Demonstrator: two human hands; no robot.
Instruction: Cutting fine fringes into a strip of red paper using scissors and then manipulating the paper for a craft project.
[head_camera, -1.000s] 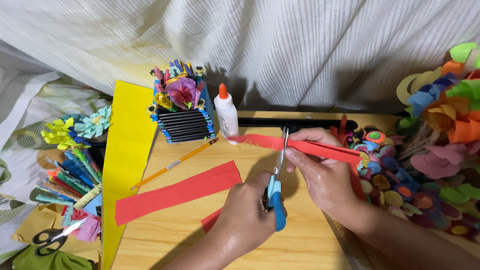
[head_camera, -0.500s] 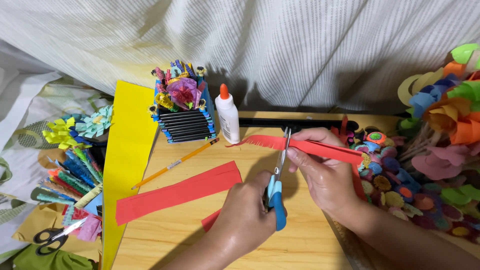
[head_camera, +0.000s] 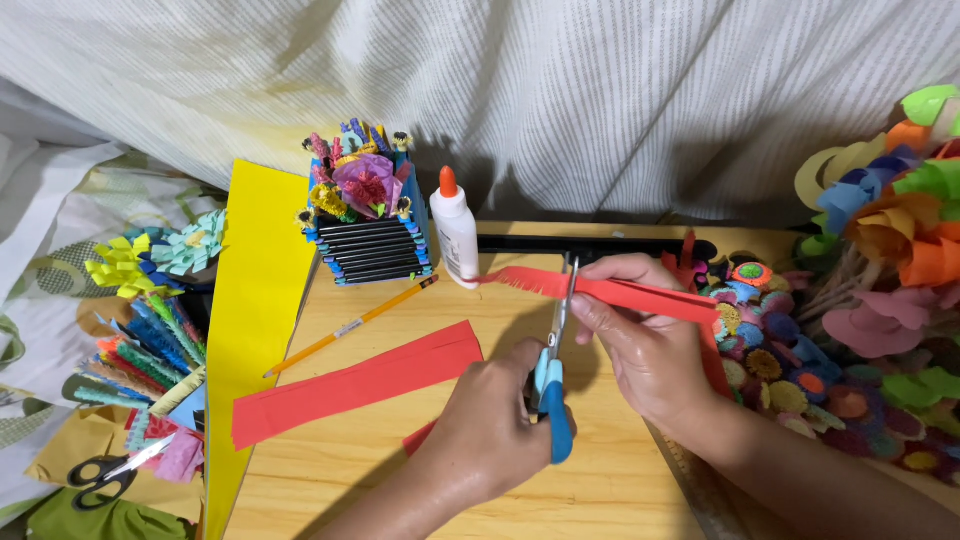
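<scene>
My left hand (head_camera: 485, 430) grips blue-handled scissors (head_camera: 552, 405), blades pointing away from me and set across a long folded red paper strip (head_camera: 640, 293). My right hand (head_camera: 640, 350) pinches that strip just right of the blades and holds it above the wooden table (head_camera: 400, 480). The strip's left end (head_camera: 515, 279) is cut into a fine fringe. A wider flat red paper strip (head_camera: 350, 385) lies on the table left of my left hand.
A white glue bottle with an orange cap (head_camera: 455, 230), a yellow pencil (head_camera: 350, 325), a holder of paper flowers (head_camera: 368, 235) and a black bar (head_camera: 620, 243) sit behind. Yellow paper (head_camera: 255, 300) and black scissors (head_camera: 105, 472) are at left; paper flowers (head_camera: 880, 270) crowd the right.
Almost nothing: both hands stay in place, and the fringed left end of the red strip shifts slightly.
</scene>
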